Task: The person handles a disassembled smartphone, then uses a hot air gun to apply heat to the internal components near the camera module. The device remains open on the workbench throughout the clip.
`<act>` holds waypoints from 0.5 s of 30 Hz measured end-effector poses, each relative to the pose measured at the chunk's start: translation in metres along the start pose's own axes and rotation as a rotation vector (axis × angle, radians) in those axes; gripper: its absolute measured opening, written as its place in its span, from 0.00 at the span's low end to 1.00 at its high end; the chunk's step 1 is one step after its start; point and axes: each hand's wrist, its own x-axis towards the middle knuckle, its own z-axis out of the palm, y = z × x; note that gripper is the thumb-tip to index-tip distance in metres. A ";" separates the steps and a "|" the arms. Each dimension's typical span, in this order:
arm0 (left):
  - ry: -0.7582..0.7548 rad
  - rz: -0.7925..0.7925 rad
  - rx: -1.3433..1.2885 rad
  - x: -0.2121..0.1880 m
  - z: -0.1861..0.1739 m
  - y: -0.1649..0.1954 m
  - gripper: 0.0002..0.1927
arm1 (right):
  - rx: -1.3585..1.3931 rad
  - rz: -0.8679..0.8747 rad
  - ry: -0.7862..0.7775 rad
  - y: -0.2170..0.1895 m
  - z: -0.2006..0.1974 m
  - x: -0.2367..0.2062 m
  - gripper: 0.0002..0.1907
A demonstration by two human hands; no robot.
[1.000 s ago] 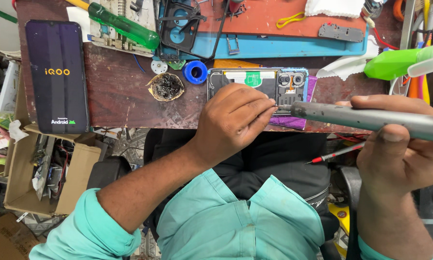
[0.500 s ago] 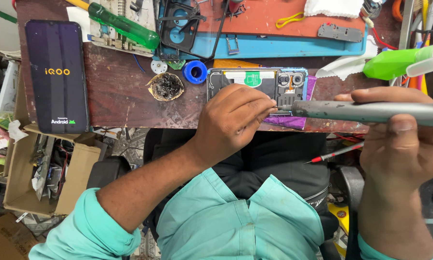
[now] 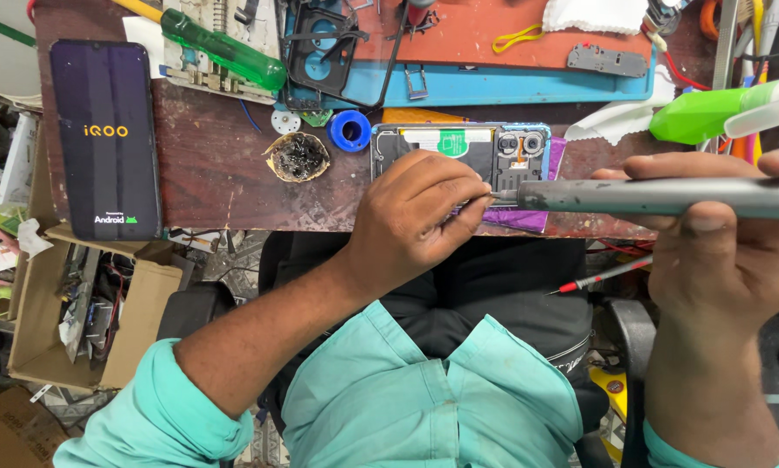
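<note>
An opened phone (image 3: 493, 147) with its back cover off lies near the front edge of the brown workbench (image 3: 225, 173), its camera modules and board exposed. My left hand (image 3: 411, 221) rests on the phone's near edge, fingers pinched together by the tip of a grey electric screwdriver (image 3: 658, 198). My right hand (image 3: 727, 251) grips that screwdriver's barrel, held level and pointing left at the phone. Whether my left fingers hold a small part is hidden.
A second phone (image 3: 105, 139) with a lit screen lies at the bench's left end. A green-handled screwdriver (image 3: 225, 48), blue tape roll (image 3: 350, 132), blackened dish (image 3: 296, 156), blue mat (image 3: 511, 82) and green spray bottle (image 3: 710, 113) lie around. A cardboard box (image 3: 77, 312) stands below left.
My right hand has shifted slightly along the screwdriver barrel. My left hand stays pinched at the phone's edge.
</note>
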 end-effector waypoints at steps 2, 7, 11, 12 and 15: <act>0.007 0.013 -0.001 0.000 0.001 0.000 0.09 | -0.027 0.009 0.006 -0.002 0.004 0.000 0.21; 0.006 0.033 0.030 0.000 0.002 0.002 0.12 | 0.024 0.100 0.044 0.000 0.015 0.003 0.19; -0.007 0.019 0.063 0.000 0.002 0.002 0.11 | 0.062 0.138 0.045 0.003 0.016 0.002 0.16; -0.008 0.012 0.076 0.000 0.002 0.002 0.11 | 0.084 0.147 0.050 0.003 0.014 0.001 0.15; -0.015 -0.013 0.068 0.001 0.002 0.002 0.10 | 0.145 0.172 0.078 0.000 0.008 0.002 0.13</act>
